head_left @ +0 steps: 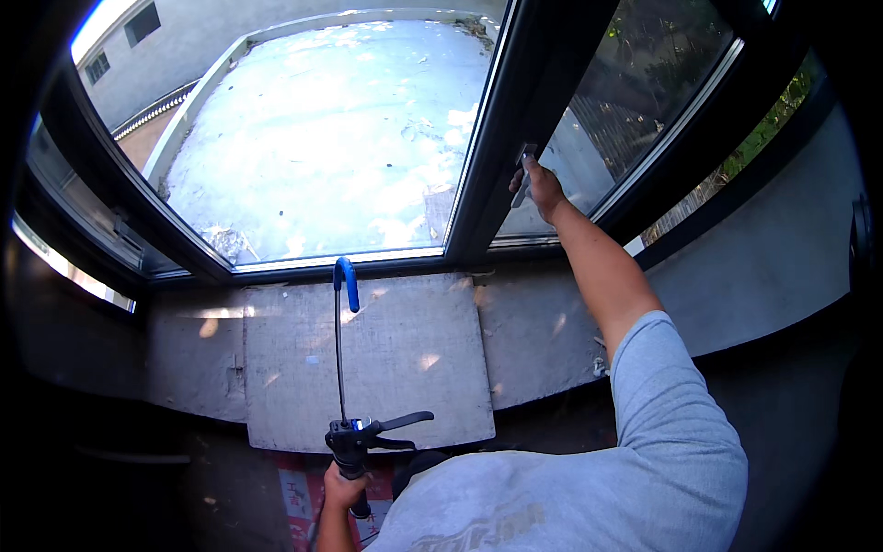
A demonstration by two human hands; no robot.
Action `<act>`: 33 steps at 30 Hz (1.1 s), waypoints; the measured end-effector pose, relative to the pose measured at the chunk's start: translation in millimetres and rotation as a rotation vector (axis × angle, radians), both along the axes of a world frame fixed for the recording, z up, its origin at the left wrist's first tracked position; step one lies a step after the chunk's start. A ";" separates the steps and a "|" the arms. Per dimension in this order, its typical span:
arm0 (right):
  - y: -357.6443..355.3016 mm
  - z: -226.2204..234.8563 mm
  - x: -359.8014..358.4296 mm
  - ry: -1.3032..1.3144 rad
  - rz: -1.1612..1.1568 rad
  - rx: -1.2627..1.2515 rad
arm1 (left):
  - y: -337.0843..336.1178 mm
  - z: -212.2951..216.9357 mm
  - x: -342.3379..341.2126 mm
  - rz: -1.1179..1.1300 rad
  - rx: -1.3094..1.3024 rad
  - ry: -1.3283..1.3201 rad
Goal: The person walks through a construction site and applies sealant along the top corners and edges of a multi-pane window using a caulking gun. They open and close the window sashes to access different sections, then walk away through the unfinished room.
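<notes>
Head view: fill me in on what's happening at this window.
A person stands at a dark-framed window. The right hand is raised and grips the window handle on the frame. The left hand, down low, holds a caulking gun upright by its grip, its blue-hooked rod pointing up. A grey concrete sill lies below the glass.

Window frame (478, 175), centre and upper frame: black. Handle (524, 170) on it, upper centre right: pale grey metal. Flat roof (322, 138) seen through the glass, upper left: whitish grey, blotched, sunlit. Sill (386, 350), mid-frame: light grey, speckled with small sun patches. Caulking gun (354, 432), lower centre: black body, blue hook at rod's top, thin steel rod. Sleeve (671, 414), lower right: light grey. Packaging (296, 497) on the floor, bottom centre left: red with white print.
</notes>
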State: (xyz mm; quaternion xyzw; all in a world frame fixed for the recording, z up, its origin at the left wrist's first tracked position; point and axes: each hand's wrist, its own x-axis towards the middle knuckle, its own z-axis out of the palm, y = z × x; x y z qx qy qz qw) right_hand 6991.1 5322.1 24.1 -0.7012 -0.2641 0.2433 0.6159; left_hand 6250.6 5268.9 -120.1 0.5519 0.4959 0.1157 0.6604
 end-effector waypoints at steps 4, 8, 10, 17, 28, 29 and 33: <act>-10.8 11.9 14.8 -0.680 -0.003 -0.538 | 21.9 -16.4 -6.1 -0.012 0.044 0.066; -6.2 45.0 -13.3 -0.996 -0.042 -0.979 | 32.6 -33.0 -17.0 -0.023 0.007 0.088; -4.4 63.2 -29.0 -1.044 -0.044 -1.079 | 39.1 -38.0 -19.4 -0.068 -0.007 0.112; -24.7 91.8 -61.3 -1.156 -0.033 -1.217 | 50.2 -30.0 5.8 -0.164 -0.010 0.059; -227.9 65.6 -133.3 -1.218 -0.125 -0.709 | 54.9 -51.3 32.0 -0.265 0.031 0.055; -249.8 73.1 -142.0 -1.160 -0.120 -0.757 | 55.1 -53.1 34.8 -0.274 0.017 0.055; -347.3 71.1 -156.0 -1.068 -0.314 -1.243 | 52.6 -51.4 52.1 -0.292 -0.003 0.051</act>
